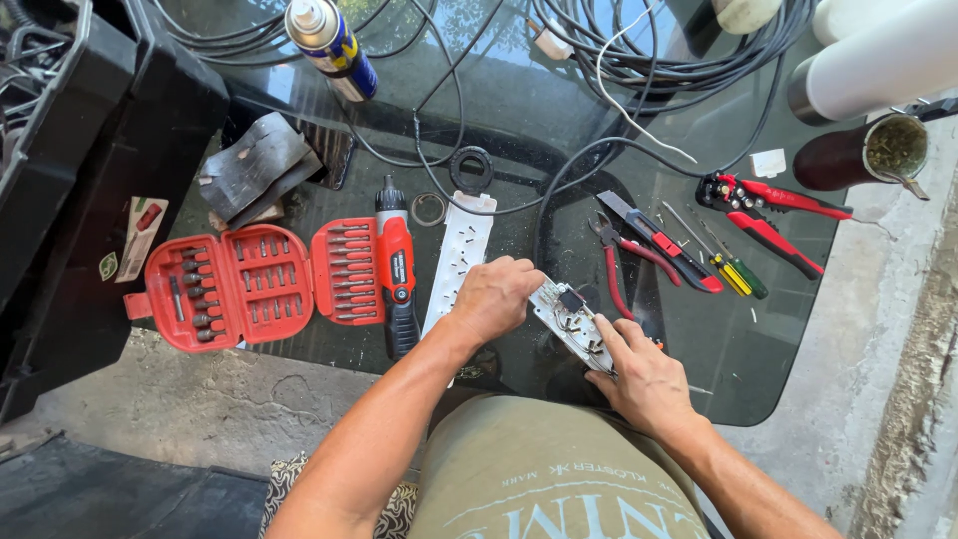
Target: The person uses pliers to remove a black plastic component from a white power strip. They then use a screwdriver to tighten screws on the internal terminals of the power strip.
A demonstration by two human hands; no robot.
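A black case [90,190] bearing a small red-and-white sticker [140,232] sits far left of the grip; nearer, a red bit case [239,284] and red electric screwdriver [397,274]. The left hand [494,297] clasps one end of an opened power strip base [574,324], the right hand [644,379] pinching its other end. Its white cover [459,255] lies just left; pliers [624,269] just right.

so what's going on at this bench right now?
A person has both hands on an opened power strip half lying on a dark glass sheet: the left hand steadies its top end, the right hand presses on its lower end. The white cover lies beside it, next to a red electric screwdriver and an open bit case. Pliers and screwdrivers lie to the right.
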